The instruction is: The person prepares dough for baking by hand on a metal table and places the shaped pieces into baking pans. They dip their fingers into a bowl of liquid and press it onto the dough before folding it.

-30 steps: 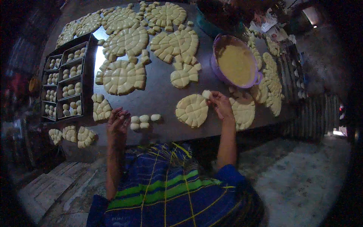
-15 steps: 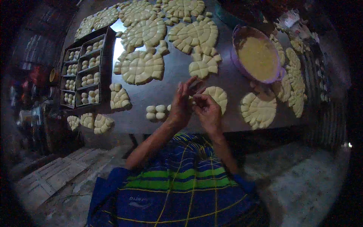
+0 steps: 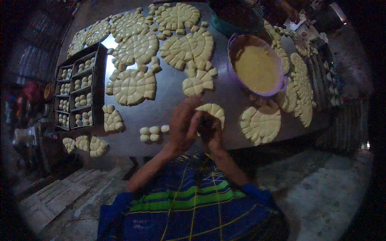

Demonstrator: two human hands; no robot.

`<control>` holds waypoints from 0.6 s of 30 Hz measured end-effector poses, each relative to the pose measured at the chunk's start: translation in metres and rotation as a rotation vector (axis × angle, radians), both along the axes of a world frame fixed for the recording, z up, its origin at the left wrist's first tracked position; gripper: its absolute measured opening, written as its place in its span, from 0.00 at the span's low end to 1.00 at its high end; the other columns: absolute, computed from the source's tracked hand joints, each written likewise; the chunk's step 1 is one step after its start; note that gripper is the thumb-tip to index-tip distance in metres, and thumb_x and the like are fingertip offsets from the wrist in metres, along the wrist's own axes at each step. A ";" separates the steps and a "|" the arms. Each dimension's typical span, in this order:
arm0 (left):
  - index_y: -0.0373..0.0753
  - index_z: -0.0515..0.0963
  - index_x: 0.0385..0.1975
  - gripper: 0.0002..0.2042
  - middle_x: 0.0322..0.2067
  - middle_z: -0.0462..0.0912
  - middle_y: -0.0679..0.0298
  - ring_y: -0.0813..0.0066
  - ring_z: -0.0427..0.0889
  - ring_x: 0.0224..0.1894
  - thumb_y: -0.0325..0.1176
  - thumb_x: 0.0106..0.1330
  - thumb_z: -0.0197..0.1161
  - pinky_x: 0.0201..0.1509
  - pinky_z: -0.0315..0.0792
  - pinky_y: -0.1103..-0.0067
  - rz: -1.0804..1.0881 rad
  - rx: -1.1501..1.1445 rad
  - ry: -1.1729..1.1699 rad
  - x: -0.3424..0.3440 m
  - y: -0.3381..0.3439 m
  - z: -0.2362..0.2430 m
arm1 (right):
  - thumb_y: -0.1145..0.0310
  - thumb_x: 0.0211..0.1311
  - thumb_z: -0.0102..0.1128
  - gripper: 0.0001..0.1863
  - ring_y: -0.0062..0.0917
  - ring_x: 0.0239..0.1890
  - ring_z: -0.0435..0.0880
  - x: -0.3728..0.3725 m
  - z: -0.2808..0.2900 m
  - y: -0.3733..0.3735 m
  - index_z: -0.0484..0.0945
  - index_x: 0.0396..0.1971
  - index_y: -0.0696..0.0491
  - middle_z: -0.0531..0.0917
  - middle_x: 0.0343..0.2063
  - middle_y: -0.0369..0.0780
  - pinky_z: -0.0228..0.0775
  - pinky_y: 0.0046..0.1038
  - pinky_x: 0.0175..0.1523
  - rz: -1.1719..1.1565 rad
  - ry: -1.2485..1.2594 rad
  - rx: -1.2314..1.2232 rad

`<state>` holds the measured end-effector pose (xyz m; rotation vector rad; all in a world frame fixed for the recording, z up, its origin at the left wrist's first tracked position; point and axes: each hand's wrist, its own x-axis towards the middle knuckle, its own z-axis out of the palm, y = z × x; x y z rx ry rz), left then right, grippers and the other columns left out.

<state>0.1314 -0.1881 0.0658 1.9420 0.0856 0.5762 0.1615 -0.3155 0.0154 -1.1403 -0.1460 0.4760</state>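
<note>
My left hand [image 3: 181,125] and my right hand [image 3: 211,130] meet above the table's near edge, fingers curled in against each other. Both look closed, somewhat smeared by motion; whatever lies between them is hidden. Just beyond the right hand, a round of scored dough [image 3: 215,110] is partly covered by the fingers. A small group of dough balls [image 3: 150,133] rests to the left of my left hand, with a single dough ball [image 3: 165,128] beside its wrist. Farther out, in line with my hands, lies a smaller cut dough piece [image 3: 197,83].
A dark divided baking tin [image 3: 95,76] at left holds dough balls in its compartments. A purple basin [image 3: 231,66] with a yellowish mass stands at right, before a green tub [image 3: 225,26]. Sectioned dough slabs [image 3: 134,86] cover much of the metal table [image 3: 161,106]; another dough round [image 3: 261,125] is at right.
The whole view has shifted, so the table's contents appear farther left and lower. My left fingers, stretched up before, are now curled in, and my hands are closer together.
</note>
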 end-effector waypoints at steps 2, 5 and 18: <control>0.35 0.78 0.47 0.13 0.43 0.81 0.50 0.53 0.81 0.44 0.30 0.63 0.61 0.49 0.74 0.72 -0.079 0.266 0.031 -0.004 -0.003 0.006 | 0.75 0.65 0.59 0.19 0.25 0.44 0.83 -0.003 -0.001 -0.005 0.73 0.55 0.57 0.83 0.44 0.40 0.77 0.26 0.50 0.084 0.117 0.144; 0.35 0.80 0.40 0.11 0.36 0.83 0.52 0.54 0.83 0.38 0.36 0.65 0.59 0.44 0.75 0.70 -0.184 0.097 0.052 -0.001 -0.002 0.006 | 0.72 0.65 0.59 0.18 0.25 0.43 0.83 -0.003 0.037 -0.011 0.74 0.55 0.55 0.83 0.44 0.39 0.77 0.26 0.50 0.210 0.400 0.297; 0.35 0.74 0.51 0.19 0.48 0.79 0.59 0.67 0.77 0.53 0.45 0.72 0.55 0.60 0.68 0.69 -0.133 -0.876 0.388 0.020 0.040 -0.025 | 0.71 0.60 0.66 0.17 0.22 0.49 0.80 0.256 0.098 0.002 0.79 0.49 0.57 0.83 0.47 0.38 0.74 0.27 0.53 0.256 -0.301 -0.278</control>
